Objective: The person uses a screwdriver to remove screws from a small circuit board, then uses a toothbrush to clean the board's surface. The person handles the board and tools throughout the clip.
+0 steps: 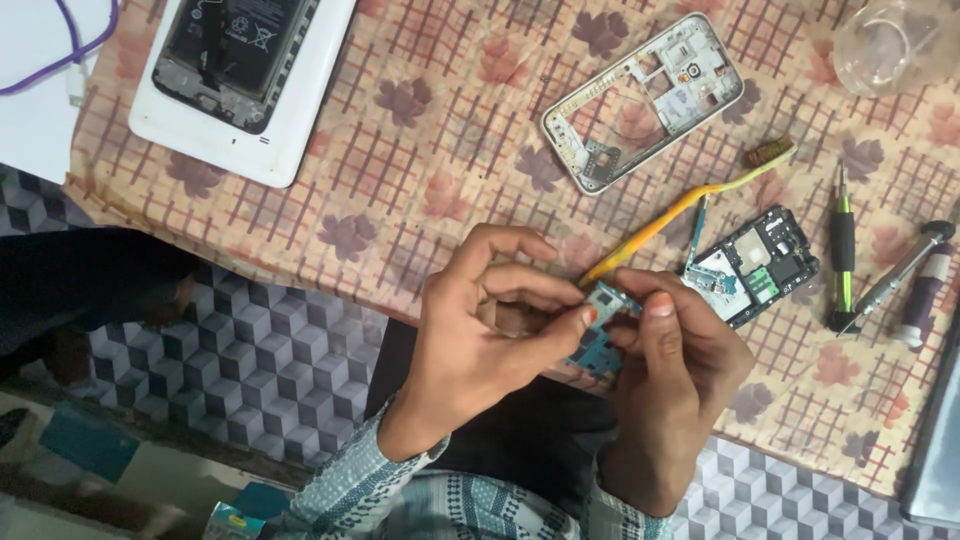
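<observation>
a small blue circuit board (600,335) is being pinched between both hands just above the near edge of the table: the left hand (480,335) is gripping its left side with thumb and forefinger, the other fingers curled loosely above, while the right hand (675,370) is closing thumb and fingertips on its right side. judging by the opened phone body (755,265) lying just beside the hands, a stripped board is being examined or worked apart; the next move is judged to call for a steady two-sided grip and light force, as the board looks thin.

the work is being done on a tablecloth (430,150) printed with brown leaves on a checked ground. a yellow toothbrush (690,205), an empty white phone frame (645,100), two screwdrivers (870,270) and a white tray (245,80) holding a dark device are being kept there. a floor covering (260,360) of grey cube pattern is being seen below.
</observation>
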